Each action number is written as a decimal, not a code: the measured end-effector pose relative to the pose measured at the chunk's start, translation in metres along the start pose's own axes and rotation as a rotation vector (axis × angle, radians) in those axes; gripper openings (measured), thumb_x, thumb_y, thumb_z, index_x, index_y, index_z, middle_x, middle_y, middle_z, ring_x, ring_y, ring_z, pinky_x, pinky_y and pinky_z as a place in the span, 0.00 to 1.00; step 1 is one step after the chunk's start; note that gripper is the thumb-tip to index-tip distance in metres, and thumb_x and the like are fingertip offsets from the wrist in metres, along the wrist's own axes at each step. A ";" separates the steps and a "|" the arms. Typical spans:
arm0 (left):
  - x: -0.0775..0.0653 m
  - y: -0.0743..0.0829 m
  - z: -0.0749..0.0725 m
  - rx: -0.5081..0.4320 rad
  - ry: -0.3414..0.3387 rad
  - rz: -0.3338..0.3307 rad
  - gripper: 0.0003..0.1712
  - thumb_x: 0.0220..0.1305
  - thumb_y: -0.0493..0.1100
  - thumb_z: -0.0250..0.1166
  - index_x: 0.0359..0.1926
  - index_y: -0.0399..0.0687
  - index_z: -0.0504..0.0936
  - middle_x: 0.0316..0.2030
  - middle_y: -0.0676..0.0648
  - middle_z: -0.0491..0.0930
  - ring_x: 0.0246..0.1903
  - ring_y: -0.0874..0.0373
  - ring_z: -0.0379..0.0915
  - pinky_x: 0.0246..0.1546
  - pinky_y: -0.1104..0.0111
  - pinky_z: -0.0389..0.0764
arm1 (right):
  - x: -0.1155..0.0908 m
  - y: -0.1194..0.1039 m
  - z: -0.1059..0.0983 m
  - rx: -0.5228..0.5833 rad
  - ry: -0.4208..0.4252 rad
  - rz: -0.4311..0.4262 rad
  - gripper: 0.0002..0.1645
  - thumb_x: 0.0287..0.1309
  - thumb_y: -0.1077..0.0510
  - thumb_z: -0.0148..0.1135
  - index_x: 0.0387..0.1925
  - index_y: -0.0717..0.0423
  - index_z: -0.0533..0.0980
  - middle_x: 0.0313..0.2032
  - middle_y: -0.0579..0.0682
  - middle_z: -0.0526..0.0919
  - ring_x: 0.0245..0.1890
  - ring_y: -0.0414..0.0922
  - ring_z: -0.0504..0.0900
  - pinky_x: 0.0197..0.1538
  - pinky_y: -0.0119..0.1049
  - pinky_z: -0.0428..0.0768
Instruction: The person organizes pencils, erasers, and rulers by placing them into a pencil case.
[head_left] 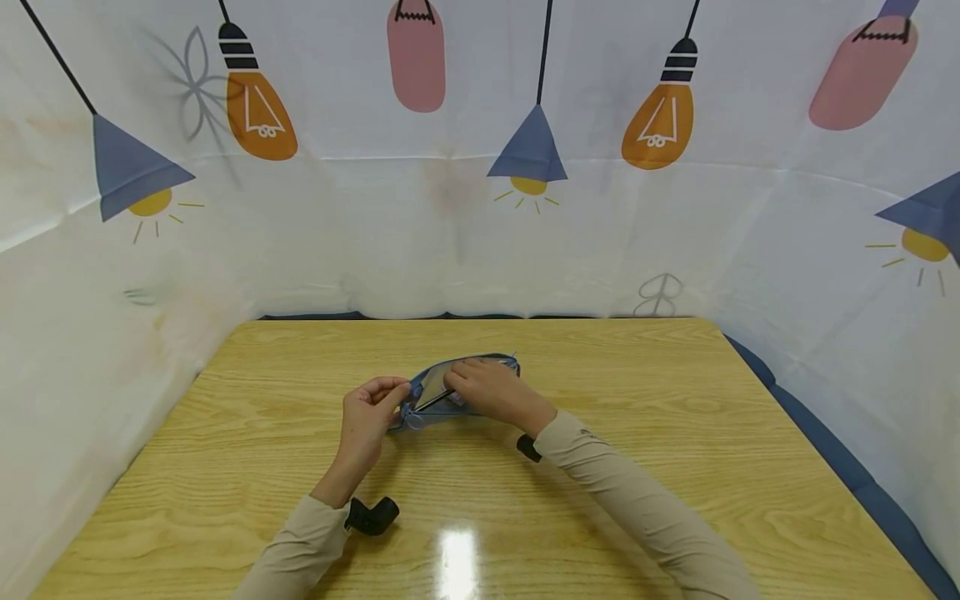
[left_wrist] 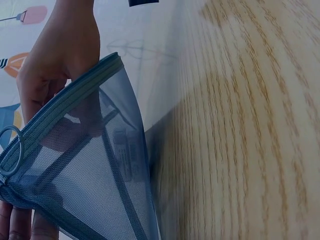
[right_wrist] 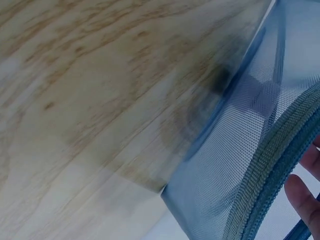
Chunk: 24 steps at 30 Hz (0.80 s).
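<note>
A blue mesh zip pouch (head_left: 450, 408) stands on the table with its zipped mouth spread apart. My left hand (head_left: 367, 410) pinches the left end of the pouch near the zip; a round ring hangs there. With its fingers bent at the mouth, my right hand (head_left: 491, 390) holds a slim dark pen (head_left: 435, 401), slanting down to the left within the pouch opening. In the left wrist view, the fingers of the right hand (left_wrist: 65, 65) go behind the mesh. The zip edge (right_wrist: 280, 165) fills the right side of the right wrist view.
The wooden table (head_left: 600, 500) carries a bright light reflection near its front. Behind and beside it hangs a white cloth (head_left: 360, 233) printed with lamps and bulbs. Dark blue fabric (head_left: 840, 450) lies along the right table edge.
</note>
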<state>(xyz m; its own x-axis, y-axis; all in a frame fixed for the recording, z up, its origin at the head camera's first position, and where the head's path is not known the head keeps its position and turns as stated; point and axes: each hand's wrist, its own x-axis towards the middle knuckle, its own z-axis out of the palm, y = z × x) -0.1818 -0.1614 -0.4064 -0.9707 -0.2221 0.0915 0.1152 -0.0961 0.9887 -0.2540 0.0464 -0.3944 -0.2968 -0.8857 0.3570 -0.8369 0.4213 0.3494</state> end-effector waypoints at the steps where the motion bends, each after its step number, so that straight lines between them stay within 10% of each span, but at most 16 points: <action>1: 0.000 0.000 0.000 -0.001 0.000 -0.001 0.08 0.64 0.35 0.66 0.39 0.31 0.82 0.28 0.48 0.82 0.27 0.61 0.78 0.26 0.68 0.82 | 0.000 0.000 0.000 -0.005 -0.004 0.004 0.05 0.64 0.61 0.63 0.40 0.53 0.75 0.39 0.46 0.79 0.38 0.41 0.80 0.41 0.33 0.78; 24: 0.001 0.004 0.001 -0.018 -0.011 -0.019 0.11 0.65 0.35 0.65 0.41 0.27 0.80 0.28 0.47 0.81 0.28 0.62 0.79 0.27 0.69 0.82 | -0.009 0.006 -0.007 0.115 0.037 0.098 0.09 0.58 0.62 0.68 0.42 0.53 0.79 0.40 0.47 0.82 0.39 0.42 0.81 0.40 0.34 0.79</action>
<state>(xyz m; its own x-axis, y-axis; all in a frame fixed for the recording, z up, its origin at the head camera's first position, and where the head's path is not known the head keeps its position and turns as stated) -0.1829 -0.1608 -0.4025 -0.9751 -0.2092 0.0739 0.1001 -0.1177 0.9880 -0.2526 0.0583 -0.3893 -0.3641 -0.8328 0.4169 -0.8525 0.4783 0.2109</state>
